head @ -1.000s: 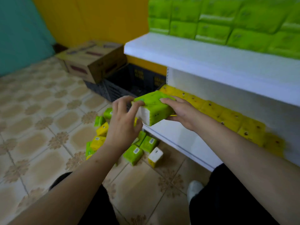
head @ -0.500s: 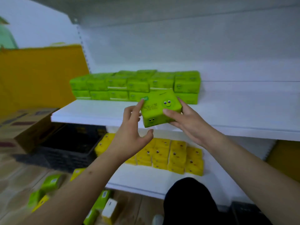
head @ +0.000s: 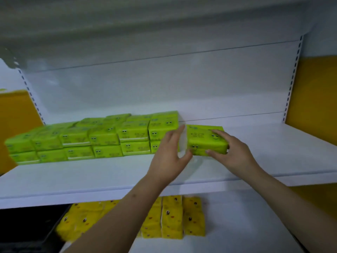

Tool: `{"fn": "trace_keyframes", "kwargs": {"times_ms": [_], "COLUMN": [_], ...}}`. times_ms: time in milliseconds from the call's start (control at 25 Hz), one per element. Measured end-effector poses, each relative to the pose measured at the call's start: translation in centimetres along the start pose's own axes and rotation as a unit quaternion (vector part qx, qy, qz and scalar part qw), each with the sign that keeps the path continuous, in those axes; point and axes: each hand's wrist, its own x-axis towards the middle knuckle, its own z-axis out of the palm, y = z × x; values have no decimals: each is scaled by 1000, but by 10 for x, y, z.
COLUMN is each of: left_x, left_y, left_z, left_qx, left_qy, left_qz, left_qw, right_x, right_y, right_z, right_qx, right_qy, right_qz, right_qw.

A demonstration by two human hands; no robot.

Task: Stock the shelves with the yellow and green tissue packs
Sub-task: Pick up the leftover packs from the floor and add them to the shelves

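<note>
A green tissue pack [head: 202, 138] with a smiley face lies on the white middle shelf [head: 277, 152], just right of the two-layer row of green packs [head: 102, 139]. My right hand [head: 231, 152] grips it, fingers over the top and thumb on the front. My left hand [head: 170, 156] is at the pack's white left end, its fingers straight and touching it between the pack and the row. Yellow packs [head: 171, 216] stand in a row on the lower shelf [head: 240, 225].
The middle shelf has bare room to the right of the held pack and along its front edge. The underside of an upper shelf [head: 145, 24] hangs overhead. Orange wall [head: 313, 99] flanks the shelving. A dark crate [head: 23, 232] sits at the lower left.
Both hands lifted the green pack from floor level up to the middle shelf and set it down to the right of the green row. My view has tilted upward.
</note>
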Motion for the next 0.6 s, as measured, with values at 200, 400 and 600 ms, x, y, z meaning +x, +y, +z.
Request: {"fn": "trace_keyframes", "kwargs": {"times_ms": [200,400,600], "left_x": [33,28,29], "left_y": [-66,-98,-97], "left_z": [14,27,29], "left_qx": [265,293,294], "left_qy": [65,54,55], "left_qz": [-48,-28,-40], "left_qw": [961,954,954], "right_x": [60,125,141], "right_y": [54,59,39], "right_z": [31,76,122], "right_qx": [-151,-165,-107], "right_qy": [-80,-63,-16], "right_qz": [57,94,112], "right_qw": [984,980,988]}}
